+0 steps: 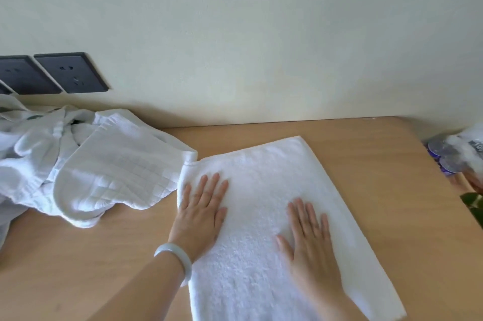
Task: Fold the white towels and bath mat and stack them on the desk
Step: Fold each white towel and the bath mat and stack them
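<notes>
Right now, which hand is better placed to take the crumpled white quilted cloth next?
Left, probably. The left hand presses the flat white terry towel near its left edge, beside the crumpled white quilted cloth; the right hand lies farther right.

A plain, pale cream wall [261,19] fills the upper half of the view. It is unmarked and evenly lit by soft, diffuse light that casts only faint shadows. Low on its left side, dark grey socket plates [70,72] sit side by side, and the rightmost one shows its pin holes. A light wood-toned desk [379,176] butts straight against the wall, its smooth top running across the whole lower view. At the desk's right edge a green leaf [474,203] shows, partly cut off by the frame.
</notes>
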`<state>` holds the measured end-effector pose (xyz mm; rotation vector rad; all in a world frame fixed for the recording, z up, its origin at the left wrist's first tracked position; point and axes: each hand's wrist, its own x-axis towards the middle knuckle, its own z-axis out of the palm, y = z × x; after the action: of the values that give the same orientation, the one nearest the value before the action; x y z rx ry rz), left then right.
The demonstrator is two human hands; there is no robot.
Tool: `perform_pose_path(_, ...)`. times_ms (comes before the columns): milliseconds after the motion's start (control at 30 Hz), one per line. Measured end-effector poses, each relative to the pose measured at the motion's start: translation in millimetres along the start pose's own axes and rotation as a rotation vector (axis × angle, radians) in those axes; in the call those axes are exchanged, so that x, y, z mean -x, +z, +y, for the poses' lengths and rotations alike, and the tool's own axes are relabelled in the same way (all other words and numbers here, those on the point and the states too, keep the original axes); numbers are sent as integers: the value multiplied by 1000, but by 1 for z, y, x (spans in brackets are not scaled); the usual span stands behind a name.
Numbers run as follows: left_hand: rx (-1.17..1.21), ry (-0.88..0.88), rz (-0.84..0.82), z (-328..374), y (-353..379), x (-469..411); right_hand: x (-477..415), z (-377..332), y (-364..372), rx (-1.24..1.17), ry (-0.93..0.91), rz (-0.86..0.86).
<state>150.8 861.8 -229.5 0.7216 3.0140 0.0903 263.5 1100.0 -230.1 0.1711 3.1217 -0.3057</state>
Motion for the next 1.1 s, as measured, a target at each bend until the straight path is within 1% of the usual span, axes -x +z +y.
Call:
perform_pose_path(100,49,-179,4,17,-1,17,-33,25,-12,67,-187,-72)
perform_pose_path(133,61,-231,-9,26,-1,24,-45,32,-14,98,-200,-74)
perform_pose_path(167,64,-272,-18,35,-1,33,-54,36,-18,123,-164,-64)
perform_pose_path(267,67,-351,-50,64,0,60,-55,20,-29,142,107,45)
perform_pose_path(333,59,-374,-112,80,-4,76,-30,-5,-32,107,183,87)
perform_pose_path(367,52,-375,-161,87,-8,83,-11,-16,-28,95,180,79)
perform_pose_path(433,27,-363,-204,97,-15,97,29,-29,-16,67,169,-8)
perform_pose_path(500,-2,-336,-133,100,-16,113,52,-21,-5,43,189,-103)
perform_pose_path(533,-8,-317,-94,101,-17,121,54,-12,-1,41,158,-120)
perform_pose_path(567,-3,-305,-79,103,-17,128,49,-3,-1,49,88,-127)
perform_pose_path(633,48,-299,-98,108,-18,142,32,14,-11,40,-104,-193)
perform_pose_path(700,44,-264,-85,108,-24,150,15,25,-27,-71,-254,-261)
perform_pose_path(733,24,-236,-58,103,-24,154,8,27,-36,-195,-266,-264)
perform_pose_path(767,13,-242,-34,96,-26,156,7,29,-45,-335,-206,-246)
perform_pose_path(800,52,-314,-25,86,-26,155,10,34,-52,-449,-75,-165)
perform_pose_path(833,143,-436,-17,75,-30,152,14,43,-57,-495,98,-24)
perform_pose_path(867,239,-592,2,62,-33,148,18,55,-61,-429,276,102)
perform_pose_path(900,349,-746,-27,50,-38,144,23,67,-66,-345,437,137)
perform_pose_path(933,479,-858,-79,40,-44,142,27,77,-69,-303,571,107)
perform_pose_path(967,616,-927,-92,30,-46,141,30,85,-72,-317,655,48)
perform_pose_path(1033,883,-983,-73,19,-48,140,33,89,-77,-483,701,-43)
perform_pose_path(1067,952,-984,-81,17,-48,139,34,89,-78,-556,699,-62)
perform_pose_path(1100,973,-975,-98,17,-47,138,34,88,-79,-604,702,-70)
